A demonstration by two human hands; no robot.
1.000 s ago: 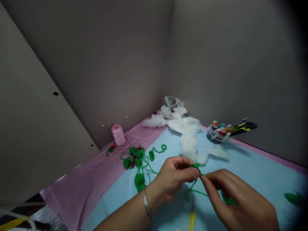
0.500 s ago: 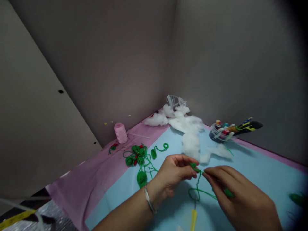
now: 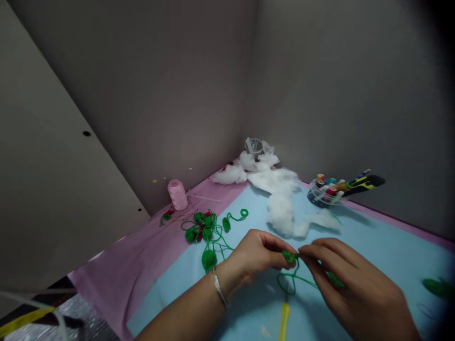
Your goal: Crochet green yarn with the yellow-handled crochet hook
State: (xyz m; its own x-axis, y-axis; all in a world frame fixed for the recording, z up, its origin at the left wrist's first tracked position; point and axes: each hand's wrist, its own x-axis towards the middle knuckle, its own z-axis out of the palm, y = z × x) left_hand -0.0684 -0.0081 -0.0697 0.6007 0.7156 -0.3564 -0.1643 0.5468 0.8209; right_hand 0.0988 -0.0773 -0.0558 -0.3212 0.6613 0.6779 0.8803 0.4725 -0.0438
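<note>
The left hand [image 3: 254, 255] is closed narrow, thumb and fingers pinched on a small tuft of green yarn [image 3: 289, 256]. The right hand [image 3: 355, 279] comes in from the other side, its fingertips narrowed onto the same tuft. Below the tuft the yarn drops into a loose loop [image 3: 287, 282] and runs under the right hand to a green bit [image 3: 335, 280] beside its fingers. A metal bangle [image 3: 218, 291] sits on the left wrist.

All of this is above a blue sheet [image 3: 391, 265], which lies over a pink cloth [image 3: 106, 279] on the surface. A yellow strip [image 3: 283, 322] lies on the sheet just below the hands. Up and to the left is a tangled heap of green yarn balls [image 3: 201, 227] with red bits in it, near a pink thread spool [image 3: 177, 194]. White stuffing [image 3: 280, 203] trails across the far corner, reaching a clear cup [image 3: 253, 146]. To the right sits a clear holder of thread spools [image 3: 322, 193] beside a yellow-and-black handled tool [image 3: 362, 182] (too blurred to say exactly what kind).
</note>
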